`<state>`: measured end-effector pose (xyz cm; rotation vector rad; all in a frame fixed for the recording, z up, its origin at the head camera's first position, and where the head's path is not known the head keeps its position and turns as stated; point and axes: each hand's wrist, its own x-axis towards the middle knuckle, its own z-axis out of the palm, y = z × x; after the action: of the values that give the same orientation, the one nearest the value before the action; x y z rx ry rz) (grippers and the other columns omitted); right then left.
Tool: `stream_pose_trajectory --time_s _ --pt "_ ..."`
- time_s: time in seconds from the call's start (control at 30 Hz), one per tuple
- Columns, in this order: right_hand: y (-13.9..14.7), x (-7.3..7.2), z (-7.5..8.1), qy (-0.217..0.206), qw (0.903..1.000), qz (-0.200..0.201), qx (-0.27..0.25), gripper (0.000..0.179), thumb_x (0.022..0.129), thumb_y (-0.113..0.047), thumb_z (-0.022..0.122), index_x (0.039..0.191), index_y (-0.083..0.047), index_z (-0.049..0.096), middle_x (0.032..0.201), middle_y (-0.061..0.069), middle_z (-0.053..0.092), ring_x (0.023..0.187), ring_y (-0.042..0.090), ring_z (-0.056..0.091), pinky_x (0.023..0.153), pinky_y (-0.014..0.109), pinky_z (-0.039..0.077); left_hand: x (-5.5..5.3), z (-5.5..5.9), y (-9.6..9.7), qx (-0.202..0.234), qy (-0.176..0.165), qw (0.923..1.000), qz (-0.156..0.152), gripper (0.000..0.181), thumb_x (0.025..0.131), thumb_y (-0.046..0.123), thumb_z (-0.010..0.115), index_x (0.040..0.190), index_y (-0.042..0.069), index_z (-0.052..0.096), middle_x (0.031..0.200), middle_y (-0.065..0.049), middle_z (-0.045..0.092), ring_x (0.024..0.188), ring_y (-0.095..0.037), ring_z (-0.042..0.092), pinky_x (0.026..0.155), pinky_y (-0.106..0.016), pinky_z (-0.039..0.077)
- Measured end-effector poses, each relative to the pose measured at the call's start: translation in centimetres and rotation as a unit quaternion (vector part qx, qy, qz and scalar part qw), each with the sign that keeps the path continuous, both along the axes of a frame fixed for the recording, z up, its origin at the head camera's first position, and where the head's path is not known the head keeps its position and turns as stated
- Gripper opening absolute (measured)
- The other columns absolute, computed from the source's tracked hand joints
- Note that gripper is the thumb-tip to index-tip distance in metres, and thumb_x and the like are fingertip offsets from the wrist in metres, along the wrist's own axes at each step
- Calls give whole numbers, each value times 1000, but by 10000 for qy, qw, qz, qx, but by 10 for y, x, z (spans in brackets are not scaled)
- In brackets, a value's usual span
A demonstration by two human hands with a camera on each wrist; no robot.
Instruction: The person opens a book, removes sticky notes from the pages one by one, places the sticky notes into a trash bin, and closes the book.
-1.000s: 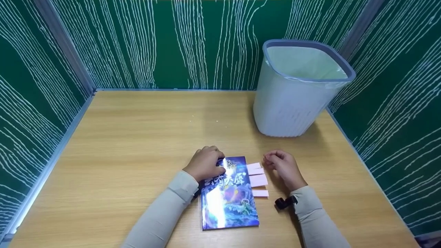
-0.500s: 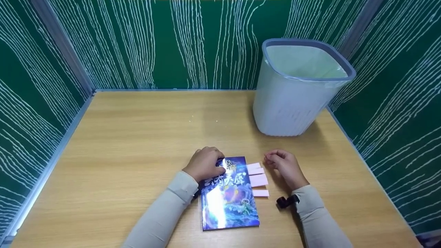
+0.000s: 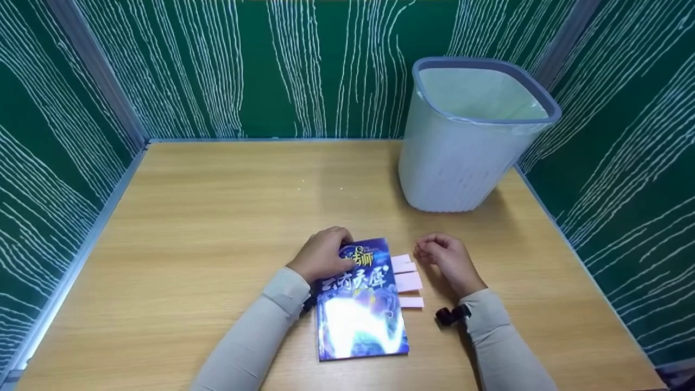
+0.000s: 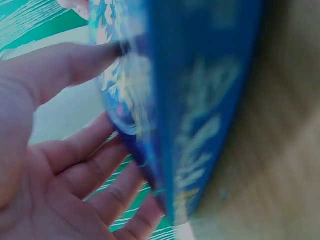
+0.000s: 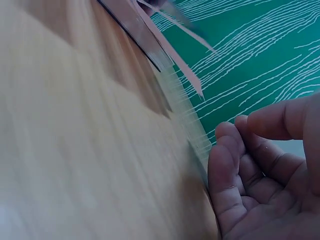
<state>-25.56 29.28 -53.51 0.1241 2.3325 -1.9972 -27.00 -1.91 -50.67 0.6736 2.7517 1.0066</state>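
A book (image 3: 361,304) with a glossy blue and purple cover and large characters lies on the wooden table, its far end tilted up a little. At its far left corner, my left hand (image 3: 324,255) grips it, thumb (image 4: 75,62) over the front cover and fingers at the far edge. Several pink paper strips (image 3: 408,281) stick out of the book's right side. To the right of these strips my right hand (image 3: 448,260) rests by the table surface, fingers loosely curled and thumb against the index fingertip. Nothing shows between them in the right wrist view.
A pale bin (image 3: 456,157) with a grey rim and a light green liner stands at the back right of the table (image 3: 217,217). Small white specks (image 3: 341,189) lie near the middle. Green walls (image 3: 260,70) with white wavy lines enclose the back and sides.
The book's far end has risen a little with my left hand, and the glare has spread across the lower cover. My right hand has hardly moved.
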Motion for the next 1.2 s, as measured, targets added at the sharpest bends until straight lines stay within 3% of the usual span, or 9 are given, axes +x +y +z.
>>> stream_pose_trajectory --time_s 0.1,0.27,0.47,0.6,0.73,0.83,0.93,1.1,1.2 --pt "-2 -1 0 -42 9999 61 97 27 102 -10 58 120 9 65 107 16 72 92 21 71 83 30 61 0 3 -6 937 -554 9941 6 35 84 24 79 115 19 64 109 2 66 98 -17 63 91 -37 56" --pt "-5 -2 3 -103 9997 137 165 26 103 -12 58 120 6 66 109 16 71 95 22 71 85 31 61 -1 9 -16 2432 -1244 9618 -174 29 87 10 70 115 15 67 104 -3 65 92 -20 64 80 -35 59" --pt "-8 0 11 -115 9992 272 273 26 103 -13 58 120 5 65 111 17 70 98 25 69 85 32 60 -4 12 -26 3831 -1906 9036 -184 13 83 -3 53 85 7 61 80 0 58 72 -18 56 67 -30 51" --pt "-13 13 24 -15 9969 378 694 26 102 -12 58 121 2 67 112 16 68 98 27 67 83 33 59 0 11 -39 4437 -1867 8755 -418 14 83 -1 49 83 9 60 84 -2 61 80 -22 58 82 -34 49" --pt "-29 26 38 565 9797 740 1773 19 101 -15 61 113 -4 72 107 11 71 96 24 65 83 33 56 6 9 -54 4744 -1278 8675 -776 18 86 11 52 96 3 66 99 -14 67 98 -27 60 101 -44 41" --pt "-43 29 44 933 9591 1003 2476 15 100 -17 65 107 -9 75 101 5 74 92 21 64 83 36 53 10 11 -62 4848 -979 8645 -894 27 89 19 57 104 -1 66 104 -17 66 100 -27 60 101 -47 40" --pt "-53 27 47 1038 9458 1211 2828 14 99 -15 65 105 -10 76 98 3 75 89 20 63 82 37 53 11 15 -67 4773 -814 8697 -959 25 91 26 62 99 2 66 102 -12 66 103 -32 59 101 -46 42" --pt "-63 22 42 957 9442 1513 2763 14 98 -12 64 107 -11 75 100 4 74 83 19 68 72 34 59 18 22 -67 4692 -946 8752 -703 24 94 22 69 81 11 51 88 -1 58 91 -28 56 88 -34 48" --pt "-71 20 39 1096 9392 1637 2813 14 98 -12 65 107 -12 76 100 2 74 86 18 68 74 33 60 26 26 -69 4395 -986 8926 -204 29 91 12 75 81 7 48 87 -4 56 84 -22 53 79 -31 48"
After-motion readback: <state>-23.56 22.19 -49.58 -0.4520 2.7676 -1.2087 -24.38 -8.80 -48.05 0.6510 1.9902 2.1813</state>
